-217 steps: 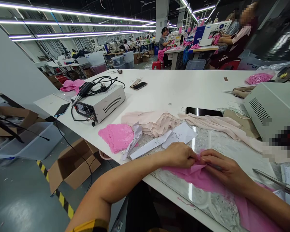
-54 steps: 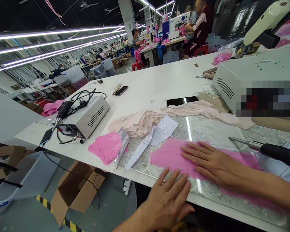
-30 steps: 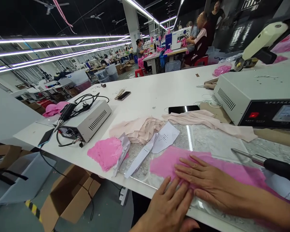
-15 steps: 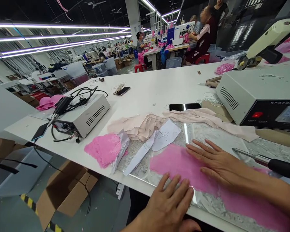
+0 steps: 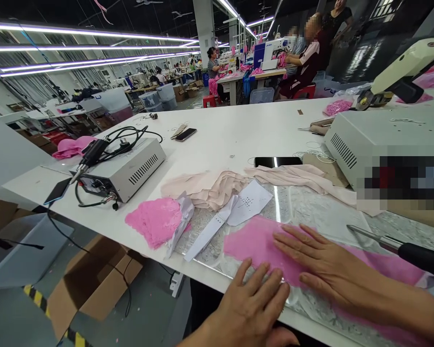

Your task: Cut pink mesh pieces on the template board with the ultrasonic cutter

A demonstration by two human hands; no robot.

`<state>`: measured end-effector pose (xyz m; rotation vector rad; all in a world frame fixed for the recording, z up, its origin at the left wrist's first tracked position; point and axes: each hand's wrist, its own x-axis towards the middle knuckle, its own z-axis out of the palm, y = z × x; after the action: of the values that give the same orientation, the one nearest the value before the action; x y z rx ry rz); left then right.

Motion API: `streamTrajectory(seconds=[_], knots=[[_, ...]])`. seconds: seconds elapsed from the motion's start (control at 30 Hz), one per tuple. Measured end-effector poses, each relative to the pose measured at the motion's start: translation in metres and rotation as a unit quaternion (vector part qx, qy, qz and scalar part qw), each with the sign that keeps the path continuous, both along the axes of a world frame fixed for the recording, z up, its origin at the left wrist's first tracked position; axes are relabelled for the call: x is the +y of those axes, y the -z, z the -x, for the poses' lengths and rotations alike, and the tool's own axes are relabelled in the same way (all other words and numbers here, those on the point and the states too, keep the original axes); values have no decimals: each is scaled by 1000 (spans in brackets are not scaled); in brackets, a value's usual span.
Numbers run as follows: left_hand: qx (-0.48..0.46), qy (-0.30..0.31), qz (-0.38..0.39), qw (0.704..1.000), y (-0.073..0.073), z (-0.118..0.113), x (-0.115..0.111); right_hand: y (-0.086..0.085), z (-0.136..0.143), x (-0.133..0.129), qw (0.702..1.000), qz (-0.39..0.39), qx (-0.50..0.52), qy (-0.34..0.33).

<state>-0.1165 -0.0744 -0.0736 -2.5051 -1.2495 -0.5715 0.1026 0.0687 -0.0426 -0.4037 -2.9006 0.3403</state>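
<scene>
Pink fabric lies flat on a clear sheet along the front of the table. My right hand rests flat on it, fingers stretched to the left. At the near table edge my left hand has its fingers spread, the tips by the fabric's lower edge. White paper patterns lie left of the fabric, beside a pink stack. Behind them are beige fabric strips. A black-handled tool with a metal tip lies to the right of my right hand.
A grey box with cables stands on the left, a larger grey machine on the right. A phone lies behind the beige strips. An open cardboard box is on the floor. People sit at sewing machines in the background.
My right hand and forearm have shifted slightly down and left over the pink fabric. More pink fabric now shows beyond the right wrist. My left hand has barely moved.
</scene>
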Motion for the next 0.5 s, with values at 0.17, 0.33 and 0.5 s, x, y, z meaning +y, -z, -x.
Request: streamTrajectory(seconds=[0.17, 0.33, 0.5], knots=[[-12, -4, -43, 999, 9, -1, 1, -4, 31, -8, 992, 80, -53, -79], [9, -16, -33, 999, 11, -2, -3, 13, 26, 14, 996, 60, -32, -58], [7, -11, -8, 1000, 5, -3, -5, 25, 19, 25, 998, 6, -15, -63]])
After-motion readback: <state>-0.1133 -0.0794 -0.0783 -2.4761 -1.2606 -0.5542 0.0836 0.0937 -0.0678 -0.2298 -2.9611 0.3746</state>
